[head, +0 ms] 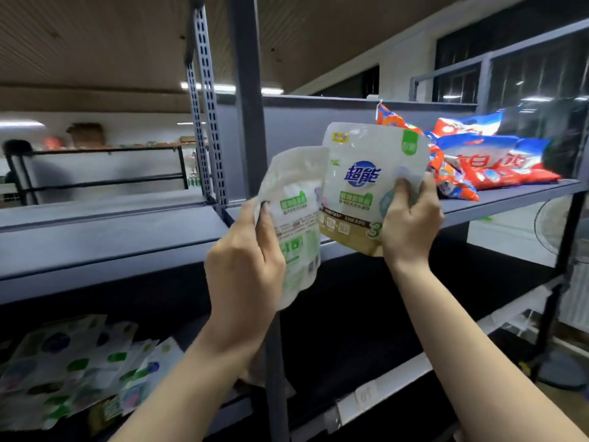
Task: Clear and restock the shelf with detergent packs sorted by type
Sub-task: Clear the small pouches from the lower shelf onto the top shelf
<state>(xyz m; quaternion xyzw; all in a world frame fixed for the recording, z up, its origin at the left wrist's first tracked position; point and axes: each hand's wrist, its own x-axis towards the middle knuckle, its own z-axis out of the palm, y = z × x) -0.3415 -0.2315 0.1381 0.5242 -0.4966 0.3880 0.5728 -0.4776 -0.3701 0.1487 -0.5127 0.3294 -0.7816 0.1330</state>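
My left hand grips a white and green detergent pouch, seen from its back, in front of the shelf's upright post. My right hand grips a second white pouch with a blue logo and a tan bottom band, held upright just above the front lip of the upper shelf. The two pouches touch side by side. Further right on that shelf lie several red and blue detergent bags in a loose heap.
A grey upright post stands between two shelf bays. The left bay's upper board is bare. On the lower left shelf lie several white and green pouches. A fan stands at the right. A person is far back at the left.
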